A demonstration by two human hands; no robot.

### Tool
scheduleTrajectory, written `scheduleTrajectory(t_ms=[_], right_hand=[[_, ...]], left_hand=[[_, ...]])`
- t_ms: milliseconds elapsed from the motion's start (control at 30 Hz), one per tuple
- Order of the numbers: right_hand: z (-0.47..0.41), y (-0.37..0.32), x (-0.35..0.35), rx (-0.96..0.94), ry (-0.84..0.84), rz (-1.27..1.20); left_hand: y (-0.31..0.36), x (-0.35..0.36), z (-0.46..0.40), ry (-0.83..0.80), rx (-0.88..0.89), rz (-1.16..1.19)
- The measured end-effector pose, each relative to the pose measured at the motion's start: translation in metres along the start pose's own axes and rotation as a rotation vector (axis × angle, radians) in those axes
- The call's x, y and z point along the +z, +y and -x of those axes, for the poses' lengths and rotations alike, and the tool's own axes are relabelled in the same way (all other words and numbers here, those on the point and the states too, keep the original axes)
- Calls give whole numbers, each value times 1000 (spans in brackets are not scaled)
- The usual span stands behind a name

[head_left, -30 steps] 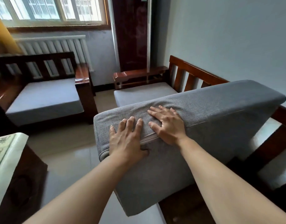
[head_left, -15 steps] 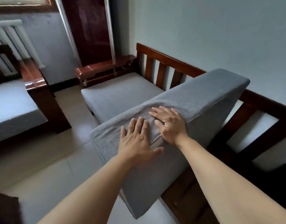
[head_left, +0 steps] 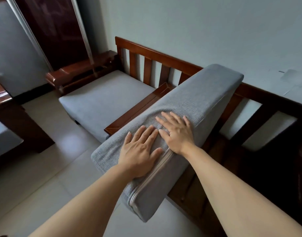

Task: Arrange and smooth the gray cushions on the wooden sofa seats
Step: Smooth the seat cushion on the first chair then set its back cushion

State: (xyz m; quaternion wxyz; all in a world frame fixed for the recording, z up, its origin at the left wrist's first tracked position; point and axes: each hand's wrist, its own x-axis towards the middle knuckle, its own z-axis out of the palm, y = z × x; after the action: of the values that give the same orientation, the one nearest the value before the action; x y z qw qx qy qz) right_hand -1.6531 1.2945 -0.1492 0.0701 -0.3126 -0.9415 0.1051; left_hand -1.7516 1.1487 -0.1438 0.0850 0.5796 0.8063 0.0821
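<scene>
While both hands (head_left: 160, 142) press spread fingers (head_left: 170, 117) on the raised cushion (head_left: 198, 100), its underside (and seat) stays hidden.

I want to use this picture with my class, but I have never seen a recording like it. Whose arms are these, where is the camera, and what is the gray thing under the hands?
There is no machine here. A person wears a wide-angle camera on the head, so you look down along their own bare arms. The left hand and right hand lie flat, side by side, with straight fingers pressing on a gray cushion. Nothing is gripped. The cushion stands tilted on its edge, with a zipper seam along its side, above the wooden sofa frame. Another gray cushion already lies flat on the neighbouring seat, next to a wooden armrest. Below is a pale tiled floor; behind is a plain wall.
</scene>
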Motion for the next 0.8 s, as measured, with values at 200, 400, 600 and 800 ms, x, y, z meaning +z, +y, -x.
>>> scheduleTrajectory(t_ms=[200, 400, 600, 800], right_hand=[[4, 3, -1, 55, 45, -33], [6, -18, -2, 373, 67, -32], [26, -73, 8, 662, 142, -101], [80, -154, 30, 824, 312, -283]], left_hand=[[-30, -14, -8, -12, 90, -59], [-48, -15, -14, -47, 141, -47], [-64, -26, -22, -152, 295, 5], [-71, -36, -23, -217, 362, 75]])
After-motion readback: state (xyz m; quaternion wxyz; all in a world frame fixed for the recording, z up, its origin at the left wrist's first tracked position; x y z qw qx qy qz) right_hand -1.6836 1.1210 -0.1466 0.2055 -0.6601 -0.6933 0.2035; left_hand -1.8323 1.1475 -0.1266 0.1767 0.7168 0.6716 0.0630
